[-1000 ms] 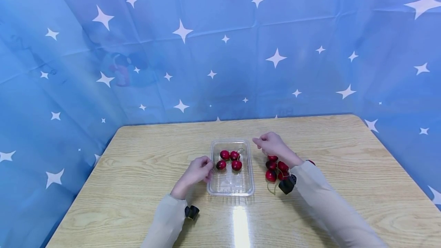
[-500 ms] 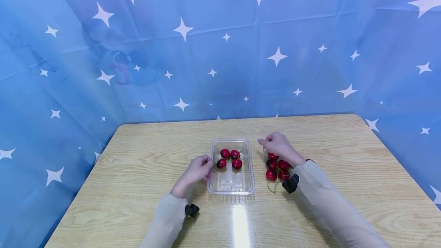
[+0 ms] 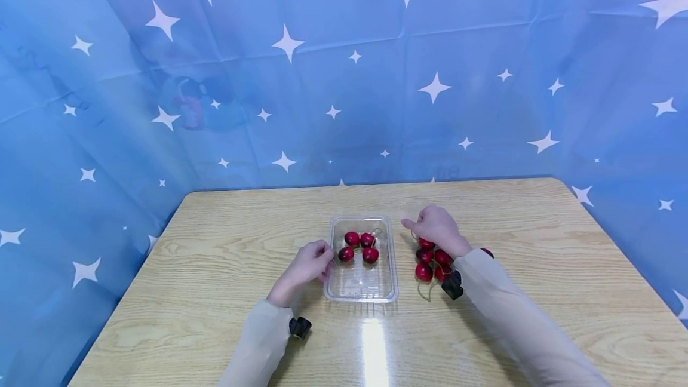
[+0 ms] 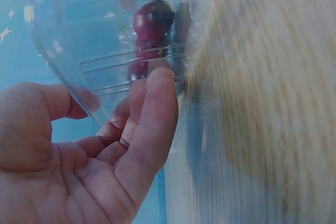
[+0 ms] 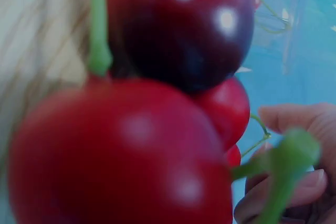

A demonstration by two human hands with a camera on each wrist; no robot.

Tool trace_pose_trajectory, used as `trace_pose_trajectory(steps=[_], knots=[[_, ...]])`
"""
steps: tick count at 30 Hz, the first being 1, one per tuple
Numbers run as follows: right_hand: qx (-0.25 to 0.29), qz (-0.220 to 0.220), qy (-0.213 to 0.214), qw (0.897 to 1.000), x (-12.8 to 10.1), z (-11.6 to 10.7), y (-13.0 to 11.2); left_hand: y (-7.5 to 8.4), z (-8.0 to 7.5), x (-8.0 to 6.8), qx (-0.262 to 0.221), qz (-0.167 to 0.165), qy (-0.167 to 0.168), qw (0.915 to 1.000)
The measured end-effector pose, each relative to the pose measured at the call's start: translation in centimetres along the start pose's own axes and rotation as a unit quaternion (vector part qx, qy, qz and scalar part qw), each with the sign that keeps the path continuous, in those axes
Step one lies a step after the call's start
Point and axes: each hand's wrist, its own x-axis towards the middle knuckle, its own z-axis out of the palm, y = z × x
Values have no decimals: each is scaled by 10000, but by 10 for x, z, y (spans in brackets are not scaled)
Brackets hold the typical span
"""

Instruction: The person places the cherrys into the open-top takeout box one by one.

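Shiny dark-red cherries (image 3: 369, 255) lie inside a clear plastic container (image 3: 361, 287) on the table. My left hand (image 3: 305, 264) pinches the container's left wall; in the left wrist view, the thumb (image 4: 79, 103) is on one side of the plastic and the curled fingers (image 4: 152, 124) on the other. To the right is a pile of red cherries (image 3: 423, 272) with green stems. My right hand (image 3: 438, 230) hovers over the pile's far end. In the right wrist view, its thumb (image 5: 289, 116) and fingers stand apart around a thin stem (image 5: 260, 124), without visibly closing on it.
The wooden table (image 3: 242, 232) reaches back to a blue star-printed curtain (image 3: 322, 76). A cherry (image 3: 486, 252) peeks out beyond the right sleeve. Black wrist cameras sit on both cuffs, the right one (image 3: 453, 285) close to the pile.
My right hand has shifted slightly right, away from the container and over the far end of the pile. The left hand stays on the container.
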Motion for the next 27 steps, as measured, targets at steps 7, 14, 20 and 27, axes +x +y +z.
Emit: trace_pose_trajectory(steps=[7,14,20,27], knots=[[-95,124,29,9999,1,-2,-3,19,-3,-11,14,9,-10,10000],[-136,105,-5,9999,-1,-7,-3,-10,1,5,-78,-44,32,10000],[-80,53,-94,9999,-6,-15,-1,-25,2,13,-144,-82,34,9999],[-62,66,-93,9999,-10,-23,2,-24,2,13,-172,-36,24,9998]])
